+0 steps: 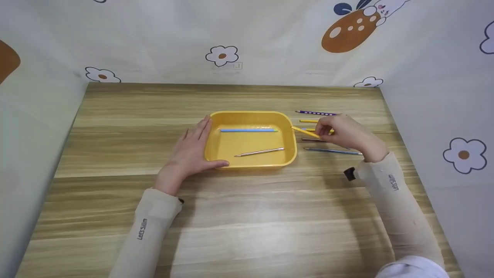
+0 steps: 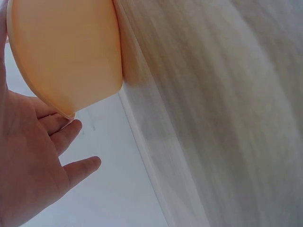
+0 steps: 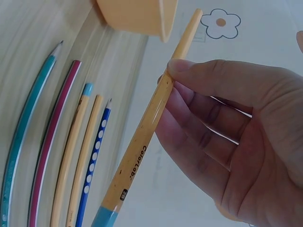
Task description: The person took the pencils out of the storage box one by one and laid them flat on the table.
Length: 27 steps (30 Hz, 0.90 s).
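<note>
A yellow plastic basket [image 1: 252, 166] stands mid-table with a blue pencil [image 1: 249, 130] and a silver-grey pencil [image 1: 259, 152] inside it. Against its left side rests my left hand [image 1: 191, 150], fingers extended and the thumb along the near rim. The left wrist view shows those fingers touching the rim. My right hand [image 1: 345, 131] pinches a yellow pencil [image 3: 142, 137] between thumb and fingers, beyond the basket's right side. That pencil has lettering and a light blue end band. In the head view, its far end points to the basket's right rim.
Several pencils lie in a row right of the basket: a teal pencil [image 3: 23, 123], a dark red pencil [image 3: 52, 142], two yellow ones and a blue dotted pencil [image 3: 93, 163]. Patterned cloth walls [image 1: 270, 69] border the wooden table [image 1: 247, 216].
</note>
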Each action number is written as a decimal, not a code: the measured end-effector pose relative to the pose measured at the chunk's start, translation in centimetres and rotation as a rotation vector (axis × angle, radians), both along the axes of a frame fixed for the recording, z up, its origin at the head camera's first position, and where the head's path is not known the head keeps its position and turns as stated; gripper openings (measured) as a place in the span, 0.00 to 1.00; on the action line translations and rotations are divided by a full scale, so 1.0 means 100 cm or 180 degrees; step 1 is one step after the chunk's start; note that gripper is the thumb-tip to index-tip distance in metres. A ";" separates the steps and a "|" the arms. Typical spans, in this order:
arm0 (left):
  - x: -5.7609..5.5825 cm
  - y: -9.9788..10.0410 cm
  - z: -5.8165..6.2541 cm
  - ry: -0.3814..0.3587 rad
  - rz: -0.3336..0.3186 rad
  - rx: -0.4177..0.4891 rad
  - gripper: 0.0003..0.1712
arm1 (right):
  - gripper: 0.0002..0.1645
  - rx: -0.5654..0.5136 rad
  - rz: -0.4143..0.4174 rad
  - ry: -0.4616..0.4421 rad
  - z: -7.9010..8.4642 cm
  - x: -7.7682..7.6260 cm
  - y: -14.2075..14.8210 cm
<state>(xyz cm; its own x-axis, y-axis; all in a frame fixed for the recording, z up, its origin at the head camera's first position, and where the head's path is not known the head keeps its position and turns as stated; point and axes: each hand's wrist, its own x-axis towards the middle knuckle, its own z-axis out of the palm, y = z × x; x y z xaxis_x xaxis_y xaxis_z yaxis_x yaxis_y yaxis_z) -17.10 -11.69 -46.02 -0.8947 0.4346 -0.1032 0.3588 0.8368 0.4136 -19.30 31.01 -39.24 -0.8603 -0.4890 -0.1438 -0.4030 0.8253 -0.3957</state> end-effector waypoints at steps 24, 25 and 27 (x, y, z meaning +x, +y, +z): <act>0.000 -0.001 0.001 0.0028 -0.0012 -0.0034 0.75 | 0.05 -0.0004 -0.0244 -0.0283 -0.030 0.017 0.028; 0.000 -0.001 0.001 0.0026 -0.0008 -0.0032 0.76 | 0.05 0.0002 -0.0266 -0.0311 -0.031 0.017 0.030; 0.000 -0.001 0.001 0.0020 -0.0004 -0.0026 0.76 | 0.05 0.0009 -0.0275 -0.0339 -0.034 0.019 0.032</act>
<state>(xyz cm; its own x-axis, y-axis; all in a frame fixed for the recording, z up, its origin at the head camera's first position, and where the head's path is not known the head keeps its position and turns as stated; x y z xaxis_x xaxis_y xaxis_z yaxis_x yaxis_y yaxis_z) -17.13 -11.82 -45.93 -0.8948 0.4349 -0.1011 0.3625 0.8397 0.4043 -17.45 34.18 -42.61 -0.8790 -0.4133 -0.2377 -0.2863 0.8562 -0.4300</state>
